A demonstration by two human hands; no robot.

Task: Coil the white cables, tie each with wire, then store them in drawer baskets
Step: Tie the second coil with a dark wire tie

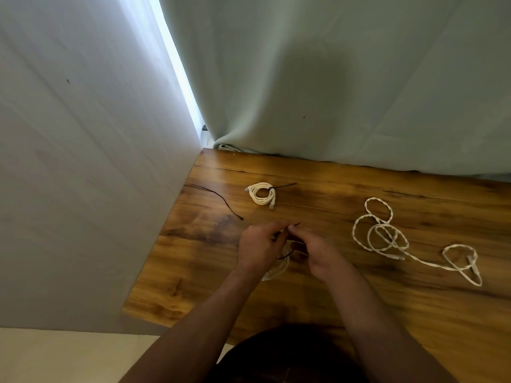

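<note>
Left hand [258, 246] and right hand [318, 252] pinch the black wire [296, 225], tip pointing far-right.

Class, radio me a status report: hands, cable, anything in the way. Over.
Left hand and right hand pinch black wire. Beneath them coiled white cable, tie unfinished. One tied coil, one loose cable on table. Nothing blocking.
</note>
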